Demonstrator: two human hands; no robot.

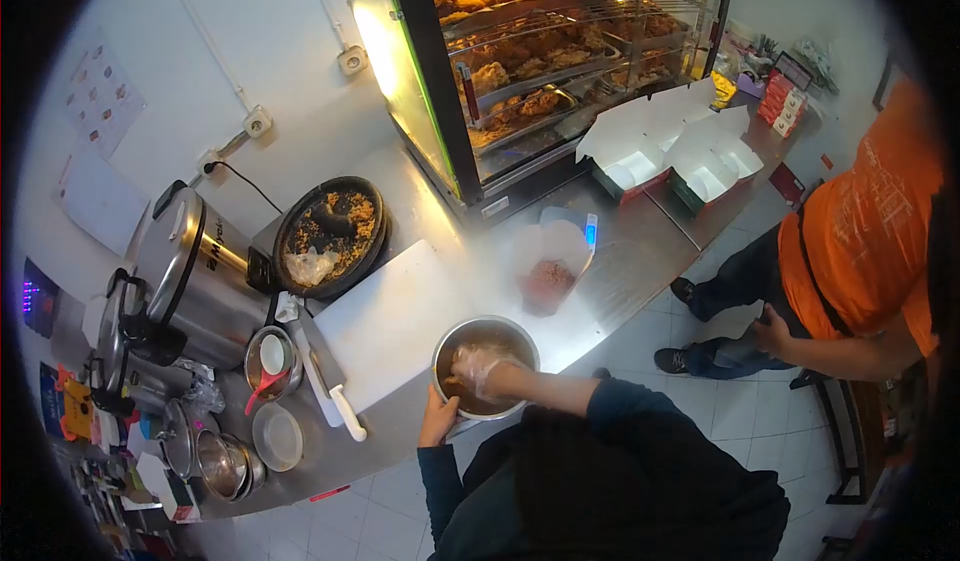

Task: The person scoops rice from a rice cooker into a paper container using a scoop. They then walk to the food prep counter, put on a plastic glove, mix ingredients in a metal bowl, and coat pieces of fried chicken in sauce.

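A steel bowl point(528, 347) with brown contents is at the counter's front edge, right of a white cutting board point(385, 316). My left hand point(438, 416) grips the bowl's left rim, fingers wrapped round its outside. Inside the bowl is my right hand point(484, 373), in a clear plastic glove; its fingers are down in the contents and cannot be made out. Behind the bowl lies a clear plastic bag or container point(548, 279) with something reddish in it. A white-handled knife point(347, 413) rests along the board's left edge.
A lit display case point(460, 151) of fried food stands behind, with open cardboard boxes point(640, 151) on its right. A black pan point(335, 236), steel pots point(200, 261) and small bowls point(277, 436) stand left. A person in an orange shirt point(860, 231) stands at right.
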